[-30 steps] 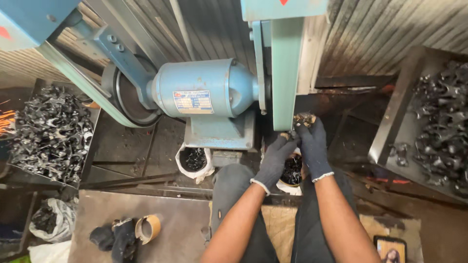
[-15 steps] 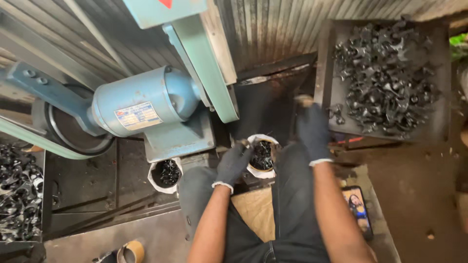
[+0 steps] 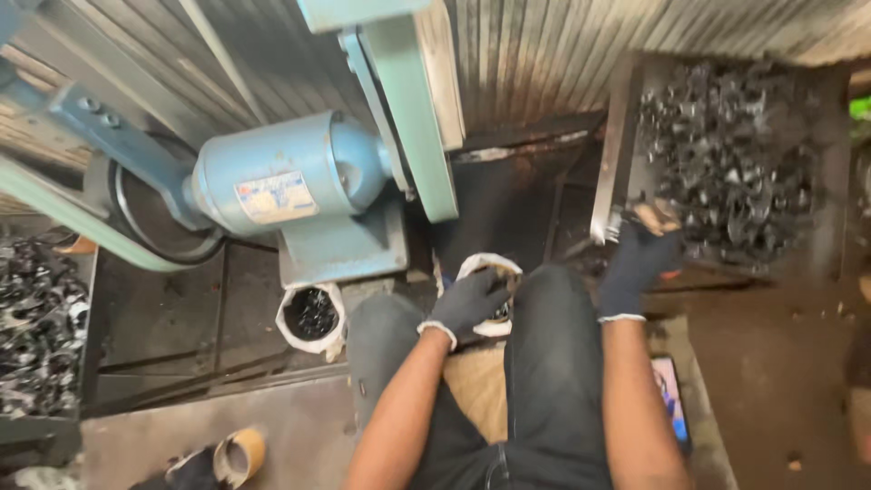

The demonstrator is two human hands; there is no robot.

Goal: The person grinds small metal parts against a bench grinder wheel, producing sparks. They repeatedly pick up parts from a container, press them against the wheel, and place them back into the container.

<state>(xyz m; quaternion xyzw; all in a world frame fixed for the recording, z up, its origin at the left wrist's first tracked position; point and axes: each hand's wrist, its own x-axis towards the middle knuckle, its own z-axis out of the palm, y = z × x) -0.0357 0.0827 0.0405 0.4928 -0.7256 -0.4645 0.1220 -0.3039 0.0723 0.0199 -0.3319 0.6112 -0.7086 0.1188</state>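
Corrugated metal wall (image 3: 562, 63) across top of view, dark and ribbed

Green upright machine column (image 3: 413, 109) centre-top, w/ blue motor housing (image 3: 281, 177) bolted at its left, label plate on side; belt guard and wheel (image 3: 136, 218) further left

Right: big metal tray (image 3: 821, 245) heaped w/ dark forged metal parts (image 3: 726, 172), tilted toward seated person. Far left: second heap of shiny metal parts (image 3: 36, 318), partly cut off by frame edge

Legs in dark trousers (image 3: 553, 363) centre-bottom, brown cloth (image 3: 476, 390) between knees. Phone (image 3: 671, 399) lying flat by right thigh, screen up

Two small white buckets: one (image 3: 310, 316) beside left knee, holding dark pieces; other (image 3: 490, 268) between knees, mostly covered by left hand

Right hand (image 3: 640, 254), dark glove, at near-left corner of tray, fingers curled round a small brownish piece (image 3: 655, 216) – closed on it, exact grip blurred. Left hand (image 3: 467, 304), dark glove w/ white cuff, resting on rim of second bucket, fingers bent down into it; can't tell if anything gripped

Bottom left: tape roll (image 3: 238, 454) on metal floor plate (image 3: 145, 436), next to dark rag
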